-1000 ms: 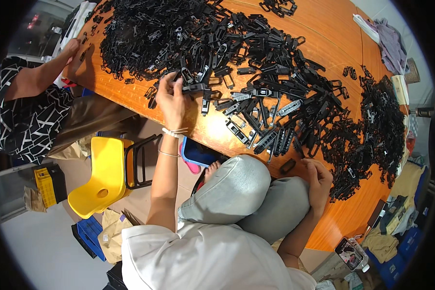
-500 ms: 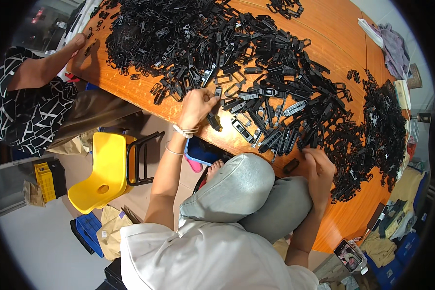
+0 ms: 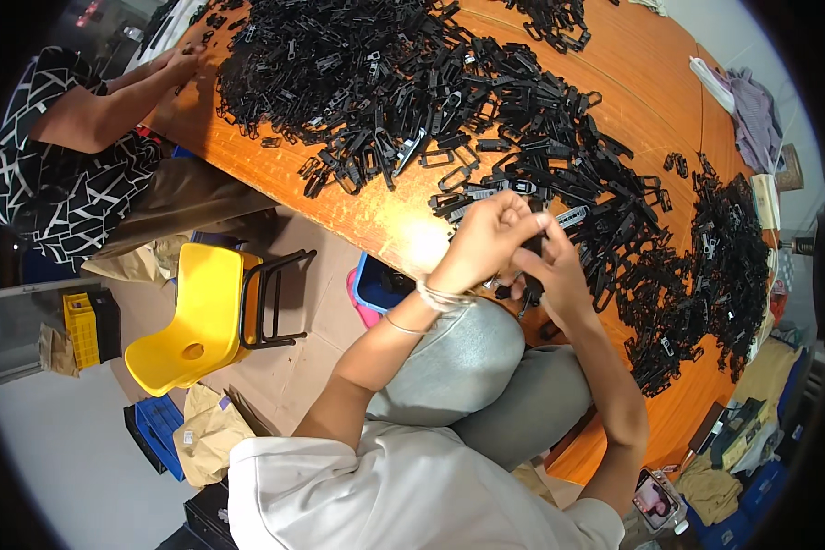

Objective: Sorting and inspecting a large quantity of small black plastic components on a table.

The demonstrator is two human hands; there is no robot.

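I see my left hand and right hand pressed together, fingers closed on a small black plastic part at the near edge of the orange table. Beyond them the black parts pile covers the table.

Black plastic clip (betw. fingers)
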